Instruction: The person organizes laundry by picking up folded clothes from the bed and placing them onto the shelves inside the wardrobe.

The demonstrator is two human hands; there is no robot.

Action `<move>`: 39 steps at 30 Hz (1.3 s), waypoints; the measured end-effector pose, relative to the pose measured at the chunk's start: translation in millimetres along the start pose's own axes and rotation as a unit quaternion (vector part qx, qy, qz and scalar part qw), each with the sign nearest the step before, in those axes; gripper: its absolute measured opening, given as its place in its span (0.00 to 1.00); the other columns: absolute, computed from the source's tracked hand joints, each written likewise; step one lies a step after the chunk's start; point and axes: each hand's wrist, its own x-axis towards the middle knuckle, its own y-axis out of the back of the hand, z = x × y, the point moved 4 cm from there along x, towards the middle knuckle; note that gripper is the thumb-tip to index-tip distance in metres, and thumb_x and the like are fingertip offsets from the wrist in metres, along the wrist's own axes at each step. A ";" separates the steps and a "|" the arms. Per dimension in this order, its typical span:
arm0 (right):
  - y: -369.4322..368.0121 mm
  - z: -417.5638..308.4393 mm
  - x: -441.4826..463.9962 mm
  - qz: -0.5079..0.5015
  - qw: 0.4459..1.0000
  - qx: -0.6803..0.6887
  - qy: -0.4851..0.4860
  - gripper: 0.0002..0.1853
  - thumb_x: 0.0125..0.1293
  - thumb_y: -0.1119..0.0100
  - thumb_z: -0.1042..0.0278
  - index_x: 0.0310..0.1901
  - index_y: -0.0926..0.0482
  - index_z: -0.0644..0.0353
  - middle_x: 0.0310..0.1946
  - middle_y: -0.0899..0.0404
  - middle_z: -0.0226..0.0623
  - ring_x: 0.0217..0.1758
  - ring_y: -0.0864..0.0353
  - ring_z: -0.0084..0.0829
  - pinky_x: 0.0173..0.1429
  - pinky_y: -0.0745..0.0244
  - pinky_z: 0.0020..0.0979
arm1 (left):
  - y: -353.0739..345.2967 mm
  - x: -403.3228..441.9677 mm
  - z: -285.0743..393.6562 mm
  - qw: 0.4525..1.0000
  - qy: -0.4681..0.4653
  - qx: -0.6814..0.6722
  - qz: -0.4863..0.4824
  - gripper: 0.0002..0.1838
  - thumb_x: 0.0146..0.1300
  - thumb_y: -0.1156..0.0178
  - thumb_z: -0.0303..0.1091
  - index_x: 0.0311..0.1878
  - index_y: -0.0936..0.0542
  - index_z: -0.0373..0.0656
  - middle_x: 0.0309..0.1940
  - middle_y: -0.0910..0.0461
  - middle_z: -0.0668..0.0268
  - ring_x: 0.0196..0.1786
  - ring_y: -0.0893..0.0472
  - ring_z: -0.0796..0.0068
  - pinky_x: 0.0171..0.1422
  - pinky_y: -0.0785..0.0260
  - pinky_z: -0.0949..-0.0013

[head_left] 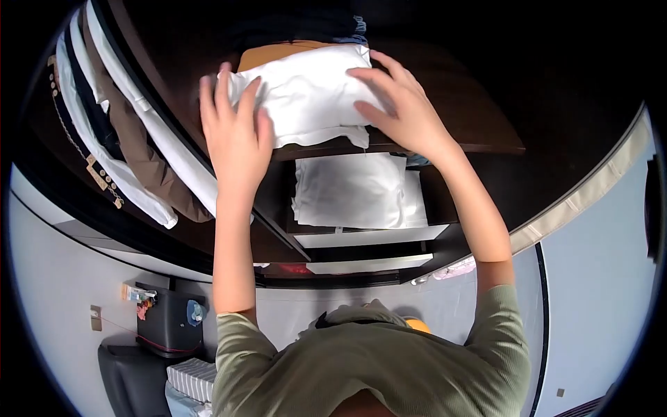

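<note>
A folded white garment (pixel 313 90) lies on a dark wooden shelf (pixel 465 104), on top of a folded orange-tan cloth (pixel 274 52). My left hand (pixel 240 135) rests at the garment's left edge, fingers spread. At its right side, my right hand (pixel 399 101) has its fingers apart, the tips over or touching the white fabric. Neither hand is closed round the cloth. Dark blue folded clothing (pixel 347 31) sits behind the tan cloth, partly in shadow.
Below, a second compartment holds folded white cloth (pixel 351 191) above a white-fronted drawer (pixel 375 238). Hanging clothes (pixel 125 132) fill the left section beside a dark upright panel (pixel 149 69). A black chair (pixel 125 375) and striped fabric (pixel 191 379) are at lower left.
</note>
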 end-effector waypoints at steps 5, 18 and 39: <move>-17.2 -27.0 -1.8 -0.042 0.992 -0.060 0.105 0.23 0.56 0.42 0.54 0.56 0.29 0.33 0.63 0.41 0.41 0.68 0.47 0.49 0.65 0.45 0.47 | -19.0 -9.7 -1.6 0.979 -0.029 -0.092 -0.181 0.25 0.56 0.44 0.50 0.59 0.30 0.61 0.61 0.35 0.62 0.64 0.41 0.45 0.69 0.56 0.48; -31.8 -28.0 -10.8 -0.014 0.989 -0.143 0.031 0.22 0.62 0.49 0.51 0.59 0.34 0.29 0.64 0.42 0.35 0.67 0.44 0.44 0.64 0.40 0.44 | -25.2 -23.1 -7.9 0.983 -0.018 -0.144 -0.112 0.21 0.57 0.43 0.44 0.55 0.27 0.56 0.57 0.30 0.64 0.61 0.35 0.54 0.67 0.52 0.49; -24.4 -111.5 -190.5 0.161 0.965 0.050 -0.200 0.18 0.54 0.47 0.76 0.49 0.25 0.56 0.49 0.27 0.40 0.54 0.29 0.40 0.58 0.34 0.35 | 5.5 -147.0 31.5 0.734 0.125 -0.662 -0.091 0.17 0.54 0.51 0.20 0.50 0.29 0.38 0.51 0.29 0.57 0.48 0.25 0.68 0.50 0.33 0.69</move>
